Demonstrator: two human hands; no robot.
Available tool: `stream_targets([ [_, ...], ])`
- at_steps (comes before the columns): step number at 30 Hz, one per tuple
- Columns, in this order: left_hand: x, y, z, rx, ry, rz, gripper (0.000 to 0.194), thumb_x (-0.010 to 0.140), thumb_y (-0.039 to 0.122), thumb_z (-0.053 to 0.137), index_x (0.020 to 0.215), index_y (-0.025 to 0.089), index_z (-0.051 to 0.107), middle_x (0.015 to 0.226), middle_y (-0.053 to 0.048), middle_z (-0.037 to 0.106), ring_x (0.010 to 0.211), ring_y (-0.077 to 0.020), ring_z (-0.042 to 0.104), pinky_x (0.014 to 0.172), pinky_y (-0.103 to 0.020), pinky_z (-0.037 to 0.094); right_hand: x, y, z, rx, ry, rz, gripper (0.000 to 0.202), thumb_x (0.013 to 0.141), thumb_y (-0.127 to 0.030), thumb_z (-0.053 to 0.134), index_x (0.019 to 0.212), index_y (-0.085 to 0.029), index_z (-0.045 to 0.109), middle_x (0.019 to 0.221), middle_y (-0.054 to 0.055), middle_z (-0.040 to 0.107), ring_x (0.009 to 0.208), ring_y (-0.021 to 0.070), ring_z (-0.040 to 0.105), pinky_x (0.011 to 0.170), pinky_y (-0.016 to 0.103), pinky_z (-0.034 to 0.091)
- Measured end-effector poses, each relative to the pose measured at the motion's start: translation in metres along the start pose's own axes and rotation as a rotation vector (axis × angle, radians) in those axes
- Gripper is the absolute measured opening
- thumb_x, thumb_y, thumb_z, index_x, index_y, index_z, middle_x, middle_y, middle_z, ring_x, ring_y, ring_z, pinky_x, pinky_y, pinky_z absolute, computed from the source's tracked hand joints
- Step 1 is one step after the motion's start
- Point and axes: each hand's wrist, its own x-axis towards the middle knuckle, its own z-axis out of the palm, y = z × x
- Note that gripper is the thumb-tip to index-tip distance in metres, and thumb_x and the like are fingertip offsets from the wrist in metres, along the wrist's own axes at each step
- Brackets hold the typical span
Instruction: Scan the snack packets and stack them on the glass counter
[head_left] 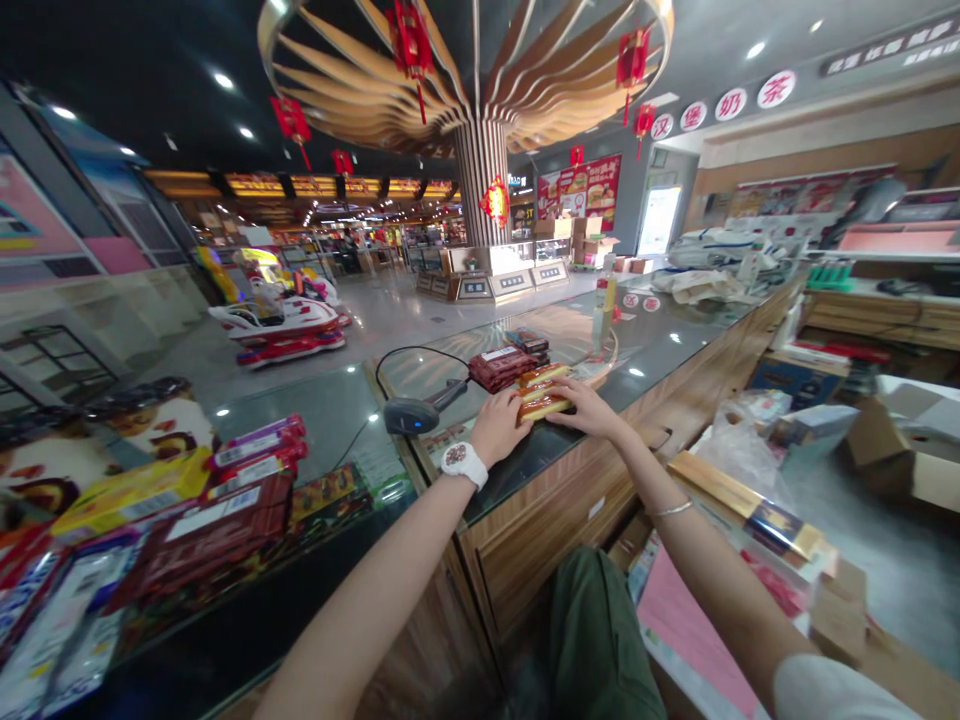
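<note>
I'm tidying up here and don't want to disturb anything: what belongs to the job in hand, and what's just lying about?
Likely part of the job:
golden packs, touched by the left hand and right hand
brown packs next to them
handheld scanner, near the left hand

Seemingly just lying about:
yellow box at left
open cardboard box at right
clear plastic bag at right

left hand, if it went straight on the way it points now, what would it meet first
The left hand would meet the golden packs first; it seems to be touching their near end, though exact contact is hard to judge.
</note>
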Motion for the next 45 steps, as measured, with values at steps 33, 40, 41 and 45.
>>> stream_targets([
  [33,-0.132,-0.087,-0.147,0.205,0.296,-0.142,0.031,0.081,0.026,0.060,0.111,0.020,0.060,0.112,-0.006,0.070,0.110,-0.0242,0.063,0.122,-0.055,0.017,0.120,-0.184,0.042,0.142,0.098,-0.437,0.042,0.083,-0.048,0.069,0.116,-0.023,0.061,0.112,0.009,0.068,0.112,0.0280,0.059,0.108,0.048,0.036],
  [40,-0.161,-0.114,-0.160,0.252,0.395,-0.273,0.033,0.082,0.031,0.064,0.113,0.021,0.059,0.111,-0.006,0.067,0.110,-0.0240,0.062,0.120,-0.053,0.021,0.155,-0.228,0.075,0.239,0.107,-0.541,0.040,0.084,-0.048,0.069,0.114,-0.022,0.062,0.109,0.011,0.068,0.106,0.0281,0.059,0.097,0.043,0.043],
  [41,-0.165,-0.119,-0.162,0.263,0.402,-0.291,0.033,0.082,0.032,0.065,0.113,0.021,0.060,0.110,-0.006,0.067,0.110,-0.0239,0.062,0.119,-0.053,0.023,0.161,-0.234,0.079,0.242,0.102,-0.558,0.039,0.085,-0.047,0.068,0.114,-0.022,0.062,0.110,0.011,0.067,0.106,0.0282,0.059,0.096,0.043,0.043],
  [45,-0.178,-0.138,-0.169,0.287,0.423,-0.339,0.036,0.081,0.033,0.067,0.115,0.022,0.060,0.110,-0.006,0.066,0.110,-0.0240,0.061,0.118,-0.053,0.025,0.178,-0.257,0.093,0.254,0.087,-0.606,0.038,0.086,-0.045,0.066,0.117,-0.022,0.061,0.111,0.011,0.067,0.107,0.0286,0.059,0.099,0.045,0.041],
])
